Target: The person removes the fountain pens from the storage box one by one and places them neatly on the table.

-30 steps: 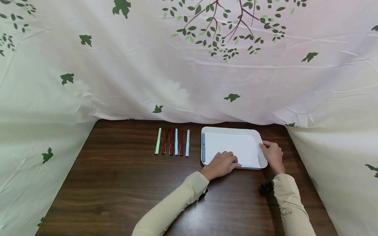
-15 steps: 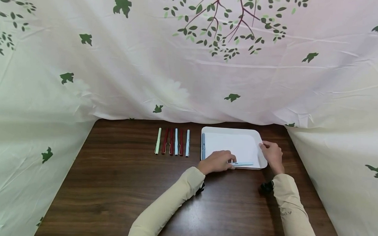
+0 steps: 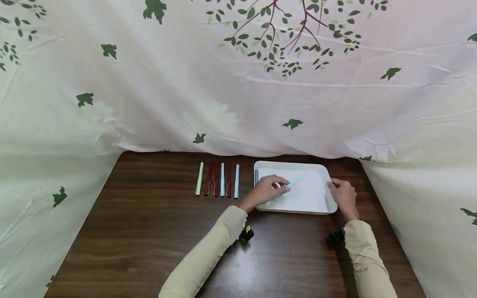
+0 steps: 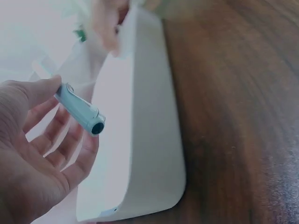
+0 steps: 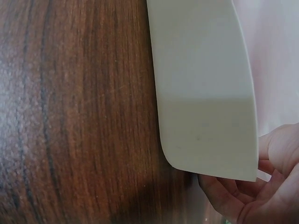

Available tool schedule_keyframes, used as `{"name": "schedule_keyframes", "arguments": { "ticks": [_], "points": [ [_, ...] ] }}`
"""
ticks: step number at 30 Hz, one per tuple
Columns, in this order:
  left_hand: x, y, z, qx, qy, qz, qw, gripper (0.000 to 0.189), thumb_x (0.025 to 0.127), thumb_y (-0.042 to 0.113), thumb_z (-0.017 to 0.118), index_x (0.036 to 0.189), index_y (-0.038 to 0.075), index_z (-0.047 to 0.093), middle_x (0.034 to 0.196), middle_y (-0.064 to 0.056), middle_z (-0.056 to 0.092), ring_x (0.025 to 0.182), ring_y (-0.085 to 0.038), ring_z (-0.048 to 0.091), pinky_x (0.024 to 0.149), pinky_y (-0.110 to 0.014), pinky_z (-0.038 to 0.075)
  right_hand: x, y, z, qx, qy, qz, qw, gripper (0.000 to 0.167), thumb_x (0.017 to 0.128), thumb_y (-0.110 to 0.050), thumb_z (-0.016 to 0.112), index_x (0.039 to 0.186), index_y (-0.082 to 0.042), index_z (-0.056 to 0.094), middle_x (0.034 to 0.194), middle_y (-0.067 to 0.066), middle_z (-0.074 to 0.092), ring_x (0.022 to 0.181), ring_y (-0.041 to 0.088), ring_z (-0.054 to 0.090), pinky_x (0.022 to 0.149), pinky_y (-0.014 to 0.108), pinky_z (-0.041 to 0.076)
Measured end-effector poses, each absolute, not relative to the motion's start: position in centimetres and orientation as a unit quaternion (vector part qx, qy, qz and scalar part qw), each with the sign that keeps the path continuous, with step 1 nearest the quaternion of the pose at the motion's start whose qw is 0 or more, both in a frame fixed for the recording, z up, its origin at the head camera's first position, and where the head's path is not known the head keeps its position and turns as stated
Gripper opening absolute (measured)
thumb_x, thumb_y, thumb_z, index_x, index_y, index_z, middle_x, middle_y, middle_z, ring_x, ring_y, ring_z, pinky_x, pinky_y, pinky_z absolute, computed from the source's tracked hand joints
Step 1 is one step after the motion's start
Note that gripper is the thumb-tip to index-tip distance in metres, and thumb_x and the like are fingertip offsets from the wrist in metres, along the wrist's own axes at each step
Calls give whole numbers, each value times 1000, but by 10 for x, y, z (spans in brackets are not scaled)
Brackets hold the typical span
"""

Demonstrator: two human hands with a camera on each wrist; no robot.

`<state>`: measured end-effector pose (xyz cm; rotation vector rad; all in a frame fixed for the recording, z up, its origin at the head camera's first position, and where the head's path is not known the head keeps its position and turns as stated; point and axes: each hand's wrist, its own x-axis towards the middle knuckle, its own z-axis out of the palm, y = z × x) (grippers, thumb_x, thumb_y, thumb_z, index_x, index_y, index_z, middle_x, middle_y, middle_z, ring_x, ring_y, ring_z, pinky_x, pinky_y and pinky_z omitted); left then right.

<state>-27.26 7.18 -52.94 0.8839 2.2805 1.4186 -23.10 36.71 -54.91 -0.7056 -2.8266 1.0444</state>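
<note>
My left hand pinches a light blue pen between thumb and fingers, above the white tray. In the left wrist view the pen slants across the fingers, its clip and dark round end facing the camera. On the right, my right hand holds the tray's right rim, thumb at the top edge. The right wrist view has its fingers curled at the tray's corner. A grey-blue pen lies along the tray's left wall, partly hidden by my left hand.
Left of the tray, pens lie side by side on the dark wooden table: a light green pen, several dark red pens and light blue pens. A patterned white curtain hangs behind and at both sides.
My left hand has picked the light blue pen up from the tray's near edge, moving it back and left and turning it diagonal. My right hand stays at the tray's rim.
</note>
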Motion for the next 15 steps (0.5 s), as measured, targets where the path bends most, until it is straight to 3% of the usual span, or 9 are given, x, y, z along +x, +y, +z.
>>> {"name": "schedule_keyframes", "arguments": {
  "ticks": [11,15],
  "points": [
    [-285,50,-525,244,780,543,194,31,102,27,71,127,9,76,117,-7,75,76,-8,65,69,-34,61,-232,369,-551,-222,-914,338,19,45,109,-23,51,141,8,59,142,34,56,128,53,54,107,70,38],
    [-290,44,-527,220,778,552,204,32,102,27,71,128,7,75,119,-10,74,75,-8,65,67,-32,63,-232,369,-551,-222,-915,336,23,44,109,-23,52,141,7,60,141,34,58,126,53,57,105,69,41]
  ]
}}
